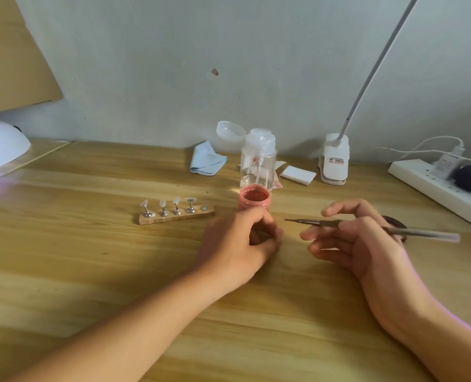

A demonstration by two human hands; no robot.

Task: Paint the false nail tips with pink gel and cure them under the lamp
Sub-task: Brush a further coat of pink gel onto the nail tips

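Observation:
An open jar of pink gel [254, 199] stands mid-table. To its left lies a wooden strip [173, 216] carrying several metal stands with clear nail tips [176, 201]; its right-end magnet spot [204, 208] is bare. My left hand [237, 244] sits just in front of the jar, thumb and fingers curled round something small, seemingly a nail tip stand, mostly hidden. My right hand [352, 241] holds a thin brush [311, 222] whose tip points left toward my left hand. The white curing lamp [0, 144] glows purple at the far left.
Behind the jar stand a clear pump bottle [259, 158], a blue cloth [208, 161], white pads [297, 175] and a clip light's base [334, 161]. A power strip [435, 186] lies at the right. A dark lid [395, 221] peeks from behind my right hand.

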